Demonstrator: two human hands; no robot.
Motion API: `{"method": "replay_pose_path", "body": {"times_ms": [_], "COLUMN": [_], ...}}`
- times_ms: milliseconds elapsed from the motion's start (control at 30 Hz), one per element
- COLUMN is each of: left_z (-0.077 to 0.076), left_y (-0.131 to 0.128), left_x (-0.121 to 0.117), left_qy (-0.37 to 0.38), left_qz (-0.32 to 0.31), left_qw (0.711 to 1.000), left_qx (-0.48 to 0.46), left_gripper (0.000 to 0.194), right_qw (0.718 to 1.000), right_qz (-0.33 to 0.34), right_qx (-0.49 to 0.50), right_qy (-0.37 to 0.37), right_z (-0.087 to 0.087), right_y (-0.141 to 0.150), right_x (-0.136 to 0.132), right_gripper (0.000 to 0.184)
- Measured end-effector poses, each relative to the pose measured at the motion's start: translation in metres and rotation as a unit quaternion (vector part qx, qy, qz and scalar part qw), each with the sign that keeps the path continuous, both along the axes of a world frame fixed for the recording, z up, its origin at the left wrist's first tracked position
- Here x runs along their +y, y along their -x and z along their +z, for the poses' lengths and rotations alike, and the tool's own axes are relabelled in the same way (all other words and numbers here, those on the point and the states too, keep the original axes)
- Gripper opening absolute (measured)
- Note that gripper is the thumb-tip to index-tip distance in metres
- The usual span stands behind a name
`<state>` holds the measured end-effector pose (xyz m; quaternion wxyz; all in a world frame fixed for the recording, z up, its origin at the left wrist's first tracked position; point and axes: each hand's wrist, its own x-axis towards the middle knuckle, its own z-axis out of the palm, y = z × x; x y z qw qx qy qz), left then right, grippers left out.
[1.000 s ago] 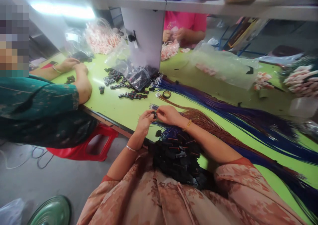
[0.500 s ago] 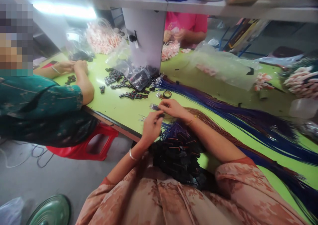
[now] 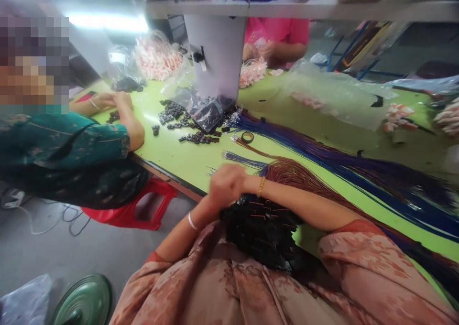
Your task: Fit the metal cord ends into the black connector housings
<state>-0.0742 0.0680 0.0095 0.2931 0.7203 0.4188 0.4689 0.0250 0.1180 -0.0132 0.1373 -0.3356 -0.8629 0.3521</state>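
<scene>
My left hand (image 3: 223, 186) and my right hand (image 3: 246, 183) meet over the table's near edge, both closed with fingers curled. Motion blur and the overlap of the hands hide what is between them. Right below lies a heap of black connectors (image 3: 263, 227) against my body, with thin orange-brown lines showing among them. Just beyond my hands, a bundle of blue wires (image 3: 247, 159) with bare metal terminals points left. Brown wires (image 3: 304, 177) run alongside it and stretch past my right forearm. A roll of black tape (image 3: 247, 137) lies farther back.
Loose black connector housings (image 3: 201, 137) and a plastic bag (image 3: 211, 114) lie near the grey post (image 3: 218, 52). Long blue wires (image 3: 322, 167) cover the right side. A co-worker in a green sleeve (image 3: 103, 136) sits left on a red stool (image 3: 158, 205); another in pink works opposite.
My right hand has drawn back from the blue wire tips to my left hand, and the two now overlap. The small black piece seen in my left fingers is hidden. The view has shifted slightly.
</scene>
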Motion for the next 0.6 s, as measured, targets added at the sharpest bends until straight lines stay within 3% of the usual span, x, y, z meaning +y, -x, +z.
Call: {"method": "replay_pose_path", "body": {"times_ms": [67,100,200,267,367,500,600], "left_z": [-0.004,-0.008,-0.025,-0.037,-0.05,-0.058,-0.059], "left_y": [0.033,0.051,0.101,0.122,0.129,0.117,0.111], "left_x": [0.04,0.062,0.121,0.146,0.158,0.136,0.111], "left_qy": [0.018,0.027,0.082,0.129,0.144,0.108,0.099], "left_qz": [0.161,0.217,0.327,0.317,0.248,0.18,0.156], "left_qw": [0.987,0.975,0.926,0.909,0.917,0.955,0.967], "left_qx": [-0.009,0.03,0.17,0.239,0.278,0.209,0.174], "left_gripper": [0.031,0.037,0.053,0.056,0.053,0.06,0.068], "right_qw": [0.999,0.995,0.974,0.974,0.99,0.996,0.99], "right_qz": [0.017,0.031,0.058,0.05,0.014,-0.052,-0.097], "right_qx": [-0.026,-0.072,-0.167,-0.165,-0.077,0.048,0.101], "right_qy": [-0.023,-0.058,-0.142,-0.148,-0.113,-0.05,0.008], "right_z": [0.0,0.002,0.009,0.012,0.013,0.011,0.009], "right_y": [-0.002,-0.003,-0.006,-0.008,-0.012,-0.016,-0.017], "right_x": [-0.001,-0.002,-0.002,-0.002,0.001,0.007,0.01], "right_gripper": [0.008,0.011,0.018,0.016,0.009,0.007,0.006]}}
